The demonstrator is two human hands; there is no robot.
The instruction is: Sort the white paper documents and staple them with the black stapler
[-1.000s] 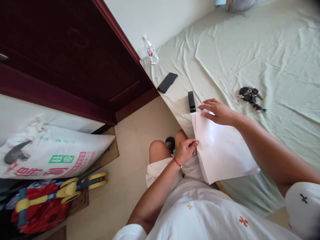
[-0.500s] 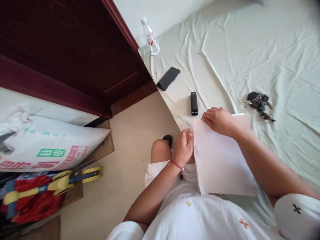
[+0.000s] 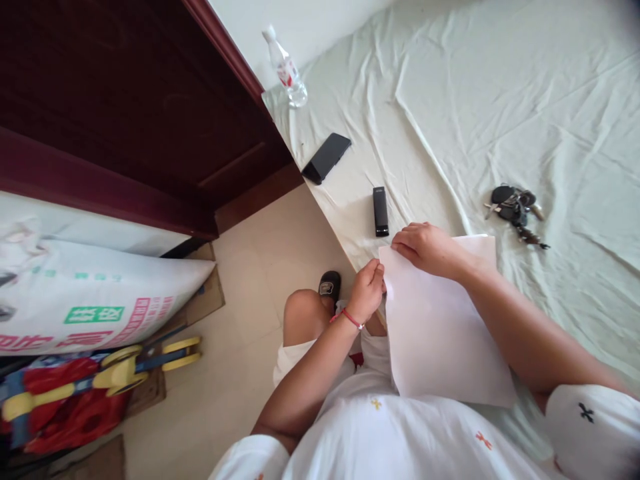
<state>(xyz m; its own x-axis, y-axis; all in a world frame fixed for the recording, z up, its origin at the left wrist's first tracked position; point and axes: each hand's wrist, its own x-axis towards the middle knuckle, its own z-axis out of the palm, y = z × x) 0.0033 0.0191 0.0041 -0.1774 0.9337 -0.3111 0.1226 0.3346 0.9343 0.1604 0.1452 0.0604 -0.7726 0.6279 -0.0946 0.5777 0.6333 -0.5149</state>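
Note:
A stack of white paper sheets [image 3: 437, 333] lies at the near edge of a bed covered by a pale green sheet [image 3: 500, 100]. My right hand [image 3: 425, 248] rests on the stack's far left corner, fingers curled over the top sheet. My left hand [image 3: 367, 290] pinches the left edge of the paper just below that corner; a red string circles its wrist. A black stapler [image 3: 380, 211] lies on the bed just beyond my right hand.
A black phone [image 3: 327, 157] and a plastic water bottle [image 3: 285, 69] sit further along the bed's left edge. A bunch of keys [image 3: 515, 208] lies to the right. A dark red door [image 3: 125, 113], a printed sack [image 3: 95, 300] and a red-yellow toy [image 3: 80, 390] stand left on the tiled floor.
The paper stack has been turned from slanted to nearly square with the bed edge. My left hand moved up to the stack's left edge, close to my right hand at the corner.

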